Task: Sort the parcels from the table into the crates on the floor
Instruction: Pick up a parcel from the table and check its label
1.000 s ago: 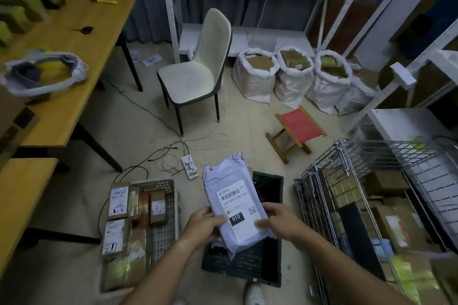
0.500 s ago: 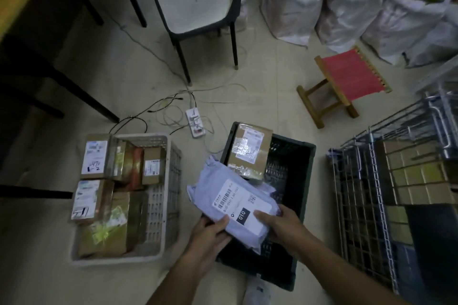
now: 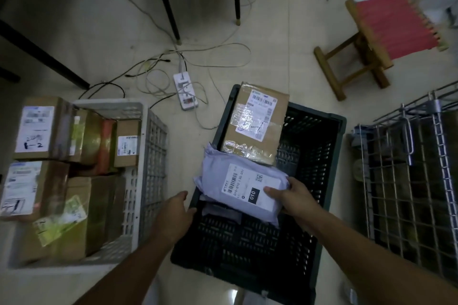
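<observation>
Head view, looking down at the floor. The grey mailer (image 3: 244, 188) is over the black crate (image 3: 319, 168), at its left side, label up. Its long axis runs from upper left to lower right; the label's printed lines run crosswise to that. The far end lies against the cardboard box (image 3: 256, 122), which leans on the crate's far-left corner. The right hand (image 3: 291, 197) grasps the mailer's near-right edge, thumb on the label beside the "010" mark, fingers curled beneath. The left hand (image 3: 174, 210) is off the mailer, fingers relaxed and holding nothing, above the crate's left rim. The white crate (image 3: 151, 156) stands to the left, packed with boxes. A wire cage (image 3: 406, 181) stands to the right. A power strip (image 3: 185, 91) and a red stool (image 3: 394, 25) sit farther off.
</observation>
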Tool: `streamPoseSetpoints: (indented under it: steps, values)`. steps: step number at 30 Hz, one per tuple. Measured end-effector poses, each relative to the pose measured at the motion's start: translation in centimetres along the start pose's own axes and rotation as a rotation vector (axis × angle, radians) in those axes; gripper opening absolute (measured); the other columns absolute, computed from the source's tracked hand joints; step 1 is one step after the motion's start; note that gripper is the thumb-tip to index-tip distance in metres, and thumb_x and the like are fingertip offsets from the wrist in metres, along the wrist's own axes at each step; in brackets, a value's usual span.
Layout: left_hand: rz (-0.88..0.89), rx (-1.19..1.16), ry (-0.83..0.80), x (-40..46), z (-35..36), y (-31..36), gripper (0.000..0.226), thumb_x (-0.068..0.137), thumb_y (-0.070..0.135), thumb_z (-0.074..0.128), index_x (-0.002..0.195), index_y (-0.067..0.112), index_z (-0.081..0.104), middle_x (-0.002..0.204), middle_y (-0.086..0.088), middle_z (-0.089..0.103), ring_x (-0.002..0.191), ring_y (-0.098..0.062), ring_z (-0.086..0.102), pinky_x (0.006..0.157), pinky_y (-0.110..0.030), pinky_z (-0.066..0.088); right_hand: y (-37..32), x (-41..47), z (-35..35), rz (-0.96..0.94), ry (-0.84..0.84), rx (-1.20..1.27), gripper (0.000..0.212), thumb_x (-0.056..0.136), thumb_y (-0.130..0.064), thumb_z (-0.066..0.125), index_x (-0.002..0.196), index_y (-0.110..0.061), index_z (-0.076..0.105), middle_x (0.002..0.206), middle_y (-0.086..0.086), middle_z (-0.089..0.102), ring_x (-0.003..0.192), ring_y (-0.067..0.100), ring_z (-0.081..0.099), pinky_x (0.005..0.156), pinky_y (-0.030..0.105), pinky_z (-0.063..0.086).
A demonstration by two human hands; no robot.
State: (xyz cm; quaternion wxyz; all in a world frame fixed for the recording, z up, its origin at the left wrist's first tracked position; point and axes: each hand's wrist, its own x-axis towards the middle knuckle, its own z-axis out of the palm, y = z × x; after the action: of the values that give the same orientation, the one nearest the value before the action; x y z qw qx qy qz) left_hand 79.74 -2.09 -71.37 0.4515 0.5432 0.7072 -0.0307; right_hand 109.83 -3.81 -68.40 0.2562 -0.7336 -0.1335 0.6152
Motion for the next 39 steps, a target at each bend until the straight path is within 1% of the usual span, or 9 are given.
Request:
streamPoseSetpoints:
  steps: [4,9,13,17,21,25,28,32,39]
  values:
    - [0.102,0.05,-0.003,1.2,1.6,-1.7,0.027,0.091,0.005,0.059,0.105,0.024,0.071,0.099,0.002,0.076,0.083,-0.011,0.07,0.075,-0.029,0.058,1.1,1.7,0.5,-0.003,0.047,0.011,0.044,0.086,-0.006,0.079,0.127,-0.012,0.063,0.112,0.009,0.075,0.096,0.028,0.074,0.086,0.047,0.061]
    - [0.137,0.126,0.042,1.2,1.9,-1.5,0.028,0.09,-0.001,0.057,0.099,0.021,0.073,0.087,0.004,0.075,0.065,-0.003,0.061,0.051,-0.007,0.034,2.0,2.5,1.4,-0.04,0.155,-0.049,0.044,0.086,-0.011,0.079,0.127,-0.011,0.064,0.113,0.009,0.073,0.096,0.028,0.073,0.091,0.051,0.059]
    - [0.163,0.126,0.02,1.4,1.7,-1.7,0.033,0.09,-0.001,0.058,0.104,0.025,0.072,0.091,0.008,0.074,0.072,-0.006,0.064,0.055,-0.008,0.038,1.8,2.4,1.9,-0.055,0.236,-0.141,0.048,0.084,-0.022,0.081,0.128,-0.015,0.064,0.117,0.006,0.072,0.1,0.026,0.07,0.093,0.05,0.058]
    - [0.125,0.14,-0.021,0.4,0.6,-1.0,0.016,0.093,0.006,0.061,0.102,0.008,0.073,0.099,-0.006,0.075,0.083,-0.016,0.068,0.073,-0.027,0.055,0.4,0.6,1.6,-0.049,0.244,-0.224,0.059,0.085,-0.026,0.081,0.136,-0.012,0.056,0.13,0.007,0.066,0.112,0.029,0.066,0.099,0.043,0.054]
    - [0.135,0.263,-0.111,-3.4,-3.3,2.7,0.016,0.097,0.024,0.061,0.098,0.009,0.067,0.099,-0.004,0.068,0.094,-0.018,0.065,0.074,-0.023,0.051,-2.0,-4.0,0.4,-0.026,0.21,-0.411,0.062,0.09,-0.023,0.075,0.144,-0.009,0.049,0.138,0.01,0.061,0.12,0.03,0.061,0.093,0.032,0.048]
    - [0.16,0.48,-0.204,-9.9,-9.4,8.9,0.043,0.103,0.04,0.046,0.134,0.011,0.054,0.136,-0.007,0.06,0.122,-0.023,0.057,0.093,-0.028,0.045,-7.0,-11.8,-0.4,-0.098,0.112,-0.7,0.053,0.094,-0.026,0.067,0.143,-0.013,0.05,0.139,0.009,0.061,0.119,0.026,0.061,0.082,0.025,0.044]
    - [0.217,0.524,-0.224,-16.3,-14.0,13.8,0.045,0.104,0.041,0.044,0.14,0.015,0.047,0.14,-0.007,0.055,0.124,-0.023,0.055,0.092,-0.029,0.045,-11.3,-18.8,-0.7,-0.176,0.015,-0.905,0.055,0.097,-0.033,0.062,0.146,-0.015,0.045,0.142,0.007,0.058,0.122,0.024,0.059,0.088,0.026,0.047]
    - [0.333,0.487,-0.155,-25.3,-20.0,19.3,0.039,0.104,0.031,0.046,0.137,0.012,0.049,0.141,-0.006,0.052,0.123,-0.021,0.052,0.078,-0.022,0.033,-16.5,-28.5,-0.6,-0.346,-0.055,-1.067,0.043,0.093,-0.027,0.058,0.135,-0.019,0.055,0.132,0.006,0.065,0.115,0.022,0.063,0.09,0.03,0.052]
    - [0.38,0.503,0.065,-37.9,-29.9,22.8,0.053,0.1,0.043,0.048,0.142,0.012,0.039,0.146,-0.007,0.044,0.131,-0.024,0.045,0.099,-0.033,0.042,-24.0,-44.4,2.1,-0.65,-0.036,-1.372,0.037,0.096,-0.029,0.053,0.131,-0.016,0.052,0.131,0.008,0.06,0.116,0.027,0.058,0.087,0.032,0.05]
